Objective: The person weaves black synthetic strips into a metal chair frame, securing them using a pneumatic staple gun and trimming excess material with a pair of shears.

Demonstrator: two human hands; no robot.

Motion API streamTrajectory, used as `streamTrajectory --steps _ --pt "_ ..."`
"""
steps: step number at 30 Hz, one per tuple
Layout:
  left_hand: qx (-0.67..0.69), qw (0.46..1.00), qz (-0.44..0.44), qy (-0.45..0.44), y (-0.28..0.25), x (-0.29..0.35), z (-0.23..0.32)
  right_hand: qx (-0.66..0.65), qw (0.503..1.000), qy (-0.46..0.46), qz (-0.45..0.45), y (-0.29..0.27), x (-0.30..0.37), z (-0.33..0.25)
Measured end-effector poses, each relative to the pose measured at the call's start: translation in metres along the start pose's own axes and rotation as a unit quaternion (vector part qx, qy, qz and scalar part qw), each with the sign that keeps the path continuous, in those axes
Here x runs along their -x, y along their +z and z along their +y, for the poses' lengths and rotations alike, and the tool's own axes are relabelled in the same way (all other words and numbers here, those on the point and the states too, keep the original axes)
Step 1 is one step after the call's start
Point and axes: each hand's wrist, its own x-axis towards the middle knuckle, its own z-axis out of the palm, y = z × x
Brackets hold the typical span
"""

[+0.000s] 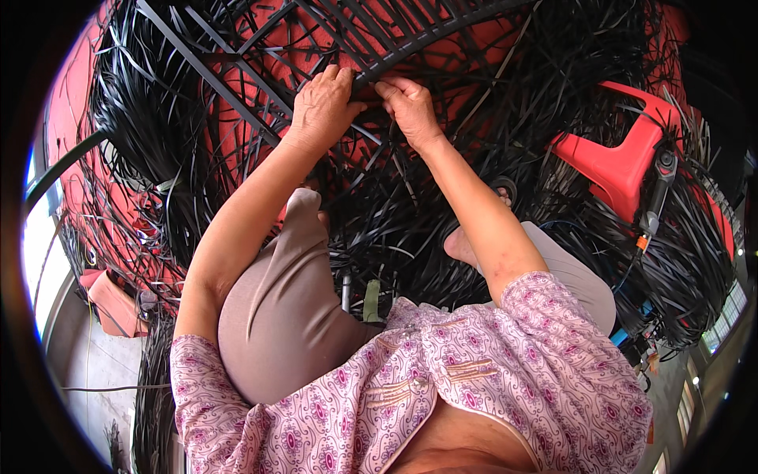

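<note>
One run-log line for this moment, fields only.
left hand: gripping black strips at frame bar | right hand: pinching a strip beside it | red plastic chair: to the right

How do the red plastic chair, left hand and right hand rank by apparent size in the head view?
1. red plastic chair, partly buried in black strips
2. left hand and right hand: look alike, no ranking.

Soft, even daylight is filling the scene, blowing out to white glare at the left edge. Shadows are staying faint. Fisheye distortion is bending lines toward the dark, vignetted rim.
</note>
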Motion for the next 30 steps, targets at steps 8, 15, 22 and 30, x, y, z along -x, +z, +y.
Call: streamTrajectory --steps 8,15,22,30 --pt "0.026 0.998 -0.040 -0.045 -0.055 -0.022 0.020 -0.082 0.996 -0.011 -0.036 0.002 -0.003 -0.021" --pt "0.002 0.998 -0.066 0.021 -0.247 -0.064 0.102 -0.131 0.978 -0.156 -0.053 0.023 0.030 -0.176" --pt "0.335 0.926 -0.140 -0.100 -0.335 -0.009 0.169 -0.071 0.975 -0.195 -0.076 0.003 0.156 -0.285" --pt "0.227 0.970 -0.040 -0.078 -0.311 0.047 0.139 0.088 0.933 -0.343 -0.072 0.014 0.208 -0.257"
